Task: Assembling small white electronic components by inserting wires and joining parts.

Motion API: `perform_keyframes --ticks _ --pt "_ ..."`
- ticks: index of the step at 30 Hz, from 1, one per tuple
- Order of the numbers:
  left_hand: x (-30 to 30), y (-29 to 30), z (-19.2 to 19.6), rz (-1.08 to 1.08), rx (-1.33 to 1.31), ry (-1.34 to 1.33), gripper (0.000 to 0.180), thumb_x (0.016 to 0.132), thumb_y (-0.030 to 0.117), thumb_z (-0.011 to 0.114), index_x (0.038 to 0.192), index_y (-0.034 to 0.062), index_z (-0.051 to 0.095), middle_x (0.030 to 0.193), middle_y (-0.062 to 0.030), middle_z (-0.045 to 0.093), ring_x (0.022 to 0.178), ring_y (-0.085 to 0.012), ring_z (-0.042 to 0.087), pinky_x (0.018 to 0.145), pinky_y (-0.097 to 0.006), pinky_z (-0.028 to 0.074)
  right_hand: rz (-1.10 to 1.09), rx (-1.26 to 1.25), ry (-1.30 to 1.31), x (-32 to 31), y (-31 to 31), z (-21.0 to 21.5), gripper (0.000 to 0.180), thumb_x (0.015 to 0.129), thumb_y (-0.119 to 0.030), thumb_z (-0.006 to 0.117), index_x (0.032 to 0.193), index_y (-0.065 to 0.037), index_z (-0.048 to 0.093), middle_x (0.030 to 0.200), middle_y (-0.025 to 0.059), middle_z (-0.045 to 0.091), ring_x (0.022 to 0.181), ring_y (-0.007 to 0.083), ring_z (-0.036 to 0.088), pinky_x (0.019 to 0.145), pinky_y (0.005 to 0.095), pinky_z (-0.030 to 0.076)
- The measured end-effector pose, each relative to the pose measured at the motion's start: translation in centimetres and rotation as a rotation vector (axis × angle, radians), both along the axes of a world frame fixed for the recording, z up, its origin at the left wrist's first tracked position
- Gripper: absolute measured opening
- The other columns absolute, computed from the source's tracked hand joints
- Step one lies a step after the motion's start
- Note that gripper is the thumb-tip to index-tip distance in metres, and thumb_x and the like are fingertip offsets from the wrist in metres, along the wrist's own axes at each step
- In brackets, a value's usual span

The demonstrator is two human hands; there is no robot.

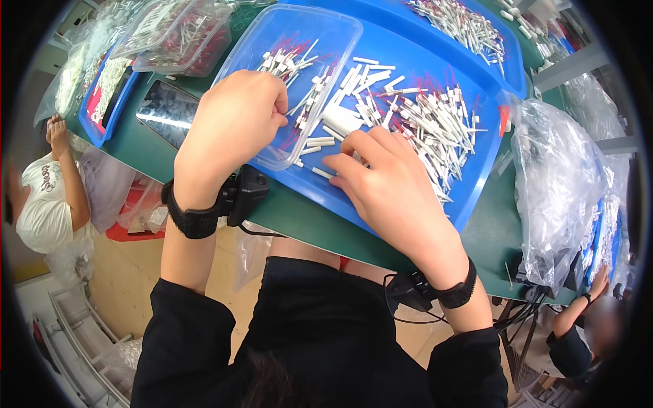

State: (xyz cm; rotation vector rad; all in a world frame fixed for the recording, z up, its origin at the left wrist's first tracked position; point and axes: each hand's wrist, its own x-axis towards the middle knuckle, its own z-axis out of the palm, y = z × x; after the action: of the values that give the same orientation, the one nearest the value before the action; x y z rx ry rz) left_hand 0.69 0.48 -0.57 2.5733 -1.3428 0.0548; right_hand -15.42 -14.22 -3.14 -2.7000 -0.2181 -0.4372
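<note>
My left hand point(245, 112) is closed over a clear plastic box point(347, 27), its fingers bent inward; I cannot make out what they hold. Inside the box lie bundles of small white parts with thin red wires point(289, 64). To the right, my right hand point(384, 170) is low over the blue tray point(292, 178), with thumb and forefinger about the end of a short white tube point(321, 173). More loose white tubes point(320, 142) and a thicker white piece point(342, 118) lie beside its fingers. A large heap of red-wired white parts point(435, 126) fills the tray's right side.
A dark phone point(166, 109) lies on the green table point(326, 224) left of the box. Filled clear containers point(183, 41) stand behind it. Another blue tray point(513, 61) is at the back, and a plastic bag point(558, 177) at right. Co-workers sit on both sides.
</note>
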Motion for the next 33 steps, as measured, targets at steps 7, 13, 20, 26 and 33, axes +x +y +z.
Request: perform_keyframes --ticks 7,13,20,26,33 --pt "-0.2 0.1 0.1 -0.003 -0.113 -0.032 0.009 0.075 0.002 0.066 0.082 0.0001 0.06 0.079 -0.0105 0.065 0.08 -0.0312 0.063 0.072 -0.037 0.05 -0.027 -0.057 -0.056 0.3 -0.3 -0.1 0.018 0.07 -0.001 0.069 0.087 -0.004 0.063 0.089 0.0065 0.056 0.086 0.0244 0.057 0.077 0.0363 0.046" --pt "-2.5 0.5 2.9 -0.138 -0.458 0.116 0.012 0.077 -0.003 0.07 0.088 -0.0021 0.064 0.08 -0.0078 0.065 0.075 -0.017 0.065 0.073 -0.027 0.053 -0.115 0.41 -0.117 -0.8 -3.2 2.4 0.015 0.084 0.003 0.062 0.097 -0.001 0.058 0.098 0.0104 0.066 0.089 0.0216 0.065 0.083 0.0322 0.05" --pt "-5.0 -1.2 2.9 -0.292 -0.751 0.228 0.02 0.069 -0.013 0.074 0.084 -0.0024 0.07 0.08 -0.0081 0.067 0.076 -0.0164 0.063 0.067 -0.025 0.049 -0.029 0.851 -0.107 -2.4 -4.5 4.4 0.018 0.091 0.005 0.059 0.108 0.009 0.061 0.097 0.0153 0.069 0.09 0.0218 0.069 0.082 0.0331 0.056" --pt "-6.1 -1.5 2.6 -0.253 -0.868 0.29 0.023 0.067 -0.016 0.074 0.085 -0.0027 0.071 0.078 -0.0082 0.068 0.073 -0.0156 0.062 0.065 -0.025 0.047 -0.005 0.852 -0.135 -2.7 -4.5 4.5 0.015 0.092 0.004 0.059 0.106 0.01 0.063 0.097 0.0172 0.069 0.091 0.0238 0.07 0.082 0.0329 0.057" --pt "-6.2 -1.5 2.6 -0.273 -0.802 0.199 0.022 0.067 -0.015 0.075 0.084 -0.0018 0.072 0.077 -0.0077 0.068 0.072 -0.0146 0.061 0.064 -0.024 0.046 -0.011 0.87 -0.151 -2.9 -4.5 4.7 0.015 0.091 0.006 0.06 0.104 0.01 0.064 0.097 0.0174 0.07 0.088 0.0241 0.071 0.08 0.0312 0.056"
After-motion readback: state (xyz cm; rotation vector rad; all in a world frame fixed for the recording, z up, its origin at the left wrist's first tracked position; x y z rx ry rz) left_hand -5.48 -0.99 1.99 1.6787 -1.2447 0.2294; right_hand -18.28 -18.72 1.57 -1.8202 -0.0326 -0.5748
